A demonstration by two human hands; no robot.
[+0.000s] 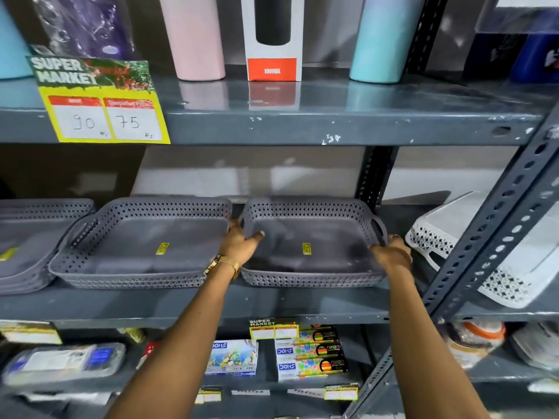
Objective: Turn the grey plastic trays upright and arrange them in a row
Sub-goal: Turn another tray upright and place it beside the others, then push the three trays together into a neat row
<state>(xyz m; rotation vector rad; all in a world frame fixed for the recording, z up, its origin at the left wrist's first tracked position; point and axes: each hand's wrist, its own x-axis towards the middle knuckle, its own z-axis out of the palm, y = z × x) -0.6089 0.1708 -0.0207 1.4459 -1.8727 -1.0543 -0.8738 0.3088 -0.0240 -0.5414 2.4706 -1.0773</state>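
**Both hands settle the last grey tray into line**

The left hand (239,241) grips the near-left rim of the right tray (314,252), thumb inside the wall; the right hand (393,247) is closed on its right rim by the handle cut-out. From the left, a partly cropped stack of grey trays (27,237), then the middle tray (142,246), both upright on the shelf (272,303). The held tray sits just beside the middle one, walls almost touching. To finish well, it likely needs a level slide until its front edge matches its neighbour's. The trays are matte plastic, rounded rectangles with perforated walls. Further right lies a tilted white tray (472,237).
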